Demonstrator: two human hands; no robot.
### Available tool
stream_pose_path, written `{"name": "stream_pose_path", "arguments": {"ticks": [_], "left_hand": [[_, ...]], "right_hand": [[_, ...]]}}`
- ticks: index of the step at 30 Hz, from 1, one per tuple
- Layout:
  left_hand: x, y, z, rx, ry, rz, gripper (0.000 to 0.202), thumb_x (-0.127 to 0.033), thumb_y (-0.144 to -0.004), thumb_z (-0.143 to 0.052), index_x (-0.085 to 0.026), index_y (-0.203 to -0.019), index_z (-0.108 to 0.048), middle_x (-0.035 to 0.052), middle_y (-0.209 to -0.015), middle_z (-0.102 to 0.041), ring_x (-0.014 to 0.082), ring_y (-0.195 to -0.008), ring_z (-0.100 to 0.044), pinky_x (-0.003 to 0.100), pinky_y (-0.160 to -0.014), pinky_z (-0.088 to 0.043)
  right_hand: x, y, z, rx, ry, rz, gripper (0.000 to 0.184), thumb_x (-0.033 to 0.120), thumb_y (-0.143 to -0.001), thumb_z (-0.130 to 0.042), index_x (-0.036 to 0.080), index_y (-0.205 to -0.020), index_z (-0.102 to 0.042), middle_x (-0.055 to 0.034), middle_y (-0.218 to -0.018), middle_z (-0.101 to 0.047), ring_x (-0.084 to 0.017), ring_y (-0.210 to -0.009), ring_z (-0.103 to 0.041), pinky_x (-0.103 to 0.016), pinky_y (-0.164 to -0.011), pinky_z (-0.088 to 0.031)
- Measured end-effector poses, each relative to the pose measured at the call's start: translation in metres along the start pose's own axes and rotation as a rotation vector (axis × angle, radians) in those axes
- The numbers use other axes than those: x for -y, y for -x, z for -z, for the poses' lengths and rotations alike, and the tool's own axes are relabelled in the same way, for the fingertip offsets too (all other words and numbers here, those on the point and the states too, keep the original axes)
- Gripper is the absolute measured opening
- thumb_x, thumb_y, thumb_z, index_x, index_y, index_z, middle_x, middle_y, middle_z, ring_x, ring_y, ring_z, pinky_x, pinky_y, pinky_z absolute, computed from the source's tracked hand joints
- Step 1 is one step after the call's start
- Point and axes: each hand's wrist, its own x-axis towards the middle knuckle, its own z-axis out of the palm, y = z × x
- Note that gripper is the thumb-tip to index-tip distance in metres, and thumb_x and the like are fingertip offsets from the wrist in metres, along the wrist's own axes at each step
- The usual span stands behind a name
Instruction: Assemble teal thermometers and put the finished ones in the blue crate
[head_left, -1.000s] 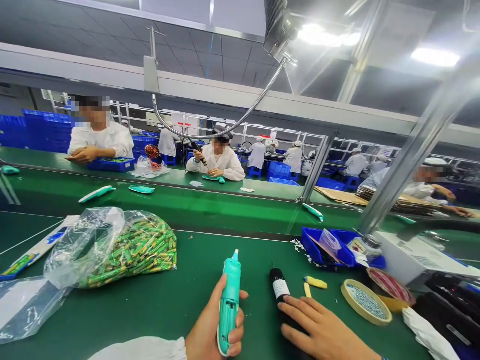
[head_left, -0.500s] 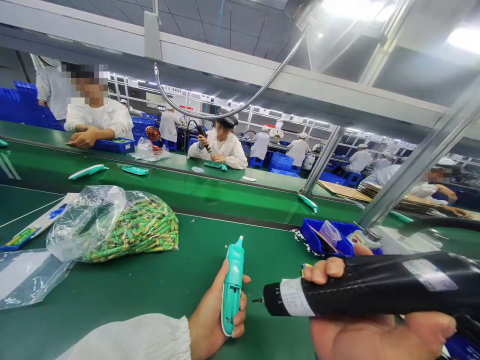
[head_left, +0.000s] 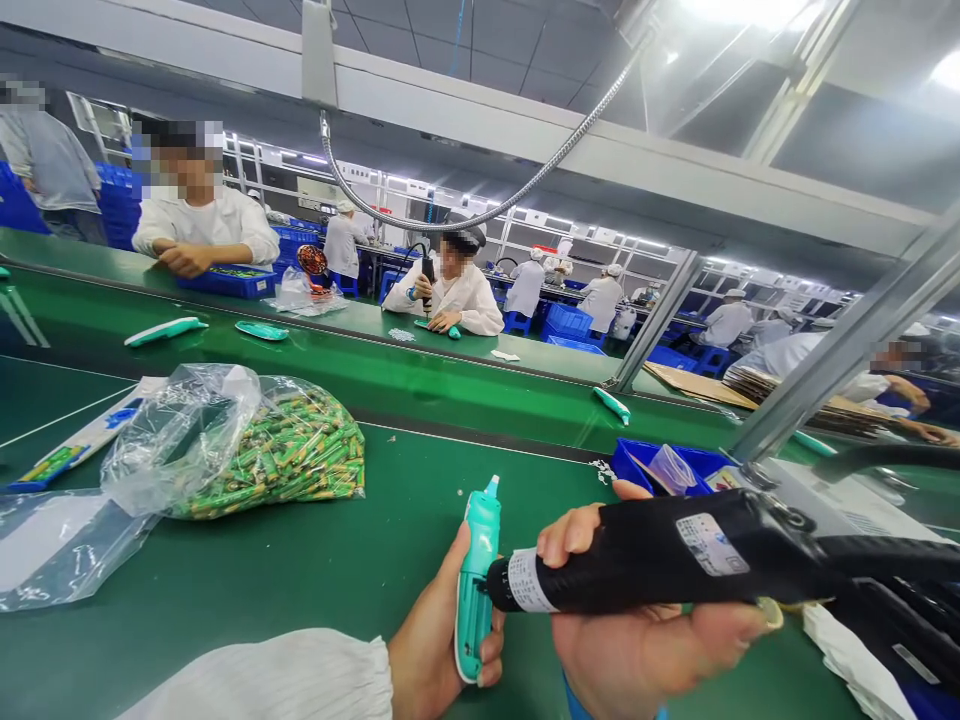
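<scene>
My left hand (head_left: 431, 645) is wrapped round a slim teal plastic device (head_left: 477, 575) and holds it upright just above the green bench. My right hand (head_left: 637, 640) grips a black electric screwdriver (head_left: 660, 555) lying horizontally. Its tip points left and meets the side of the teal device near the middle. A white label rings the screwdriver's nose. A dark cable runs off from its rear toward the right edge.
A clear bag of green-and-yellow batteries (head_left: 259, 450) lies at the left, with an empty plastic bag (head_left: 52, 545) in front of it. A blue tray (head_left: 660, 465) sits behind my right hand. Teal parts (head_left: 165, 330) ride the conveyor. Several workers (head_left: 457, 295) sit opposite.
My right hand picked the black screwdriver up off the bench, turned it horizontal and brought its tip left onto the teal device. My left hand kept holding the device upright.
</scene>
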Motion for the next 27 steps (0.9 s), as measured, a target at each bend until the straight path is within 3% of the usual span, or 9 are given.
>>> {"name": "stream_pose_path", "arguments": {"ticks": [6,11,19,25,27], "left_hand": [[0.0027,-0.0007,0.0013,0.01,0.001,-0.023,0.059,-0.068,-0.081,-0.023,-0.017,-0.063,-0.049,-0.0031,-0.046,-0.042,0.0065,-0.035,-0.033,0.019,-0.036,-0.021],[0.0049,-0.0009,0.0042,0.036,0.008,-0.033,0.06,-0.071,-0.078,-0.027,-0.018,-0.06,-0.047,-0.0035,-0.046,-0.041,0.0065,-0.037,-0.032,0.019,-0.038,-0.02],[0.0042,-0.0004,0.0029,0.011,-0.008,-0.048,0.057,-0.069,-0.079,-0.029,-0.018,-0.063,-0.048,-0.0031,-0.047,-0.042,0.007,-0.039,-0.034,0.02,-0.04,-0.021],[0.0044,0.0012,0.0006,0.025,-0.019,-0.08,0.056,-0.069,-0.079,-0.029,-0.019,-0.07,-0.051,-0.0044,-0.045,-0.041,0.007,-0.038,-0.032,0.02,-0.039,-0.019],[0.0048,0.0024,0.0002,0.028,-0.022,-0.084,0.056,-0.069,-0.079,-0.028,-0.019,-0.069,-0.05,-0.0046,-0.044,-0.04,0.007,-0.037,-0.031,0.02,-0.039,-0.019]], "right_hand": [[-0.0032,0.0012,0.0029,0.08,-0.002,0.001,0.059,0.076,-0.065,-0.043,0.022,-0.084,-0.057,0.003,-0.05,-0.056,-0.013,-0.039,-0.049,-0.026,-0.037,-0.043],[-0.0035,0.0073,0.0009,0.054,0.031,0.006,0.065,0.076,-0.066,-0.041,0.021,-0.095,-0.057,0.0027,-0.052,-0.057,-0.013,-0.041,-0.049,-0.026,-0.039,-0.044],[-0.0021,0.0054,0.0013,0.052,-0.004,0.011,0.061,0.08,-0.06,-0.043,0.022,-0.073,-0.059,0.0033,-0.049,-0.056,-0.013,-0.038,-0.05,-0.024,-0.036,-0.043],[-0.0043,0.0087,0.0035,0.029,-0.025,0.01,0.065,0.078,-0.062,-0.043,0.023,-0.091,-0.062,0.0027,-0.051,-0.057,-0.013,-0.04,-0.05,-0.024,-0.038,-0.043],[-0.0042,0.0094,0.0039,0.025,-0.04,0.018,0.062,0.076,-0.064,-0.041,0.023,-0.09,-0.061,0.0024,-0.052,-0.057,-0.013,-0.041,-0.05,-0.024,-0.038,-0.042]]}}
